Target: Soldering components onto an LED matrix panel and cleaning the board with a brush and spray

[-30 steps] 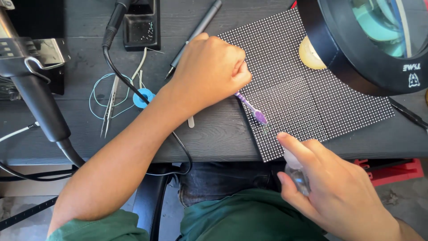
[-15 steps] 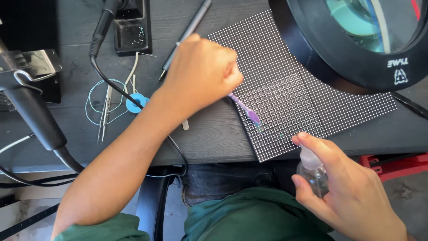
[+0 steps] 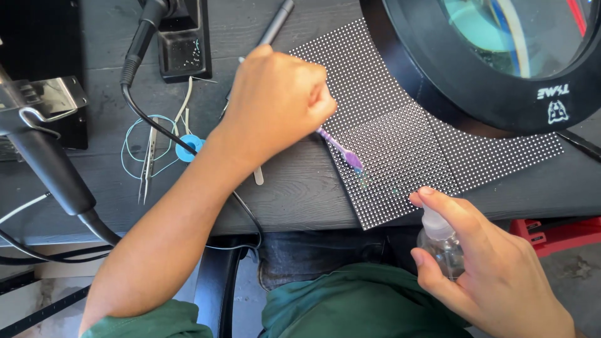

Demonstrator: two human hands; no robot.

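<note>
Electronics repair workshop, by the look of it. Dark wooden tabletop (image 3: 294,188) carries an LED dot-matrix panel (image 3: 400,144), w/ a big black-rimmed magnifier lamp (image 3: 438,81) over its far corner. Soldering-type handpiece w/ black cable (image 3: 141,50) sits at a black stand (image 3: 181,44); metal tweezers (image 3: 148,163) and a thin blue wire coil (image 3: 150,150) lie beside it. Thick black hose (image 3: 50,181) at left, red bin (image 3: 551,235) below the tabletop edge.
</note>
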